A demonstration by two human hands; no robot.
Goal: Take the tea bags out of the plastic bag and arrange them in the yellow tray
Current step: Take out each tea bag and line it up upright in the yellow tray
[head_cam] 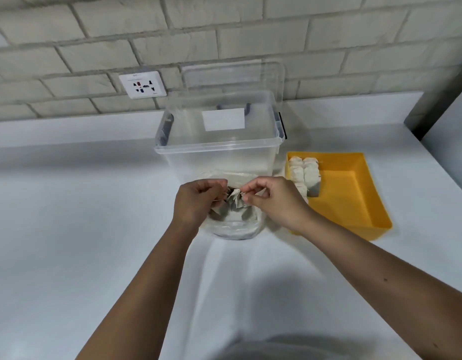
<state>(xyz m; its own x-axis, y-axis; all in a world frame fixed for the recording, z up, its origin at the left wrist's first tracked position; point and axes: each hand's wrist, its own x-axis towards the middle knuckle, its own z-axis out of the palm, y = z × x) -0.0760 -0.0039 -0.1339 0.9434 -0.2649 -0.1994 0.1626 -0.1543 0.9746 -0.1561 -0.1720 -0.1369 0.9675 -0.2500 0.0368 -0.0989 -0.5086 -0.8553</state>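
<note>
Two bare arms reach forward over the white table [82, 203]. The left hand [196, 201] and the right hand [271, 201] meet close together over one clear plastic bag [235, 229]. The bag lies on the table in the middle, just in front of a big box. It is thin, see-through and crinkly.

Inside the bag sits a clump of tea bags [233, 201]. They are small, flat and pale grey-white, with thin strings. They point all different ways, and there are too many packed together to count. The left hand's fingers are curled round the left side of the clump. The right hand pinches the top of the clump between thumb and fingertip.

To the right is one yellow tray [354, 203], touching the table, with its long side running from near to far. Two rows of tea bags [304, 172] lie side by side along its left wall. The rows also run from near to far. The rest of the tray floor is bare yellow.

Behind the plastic bag stands one clear box [219, 152] with no lid on it. One clear lid [232, 76] leans on the wall [69, 35] of pale bricks behind it. One white socket [143, 85] is on that wall, to the left.
</note>
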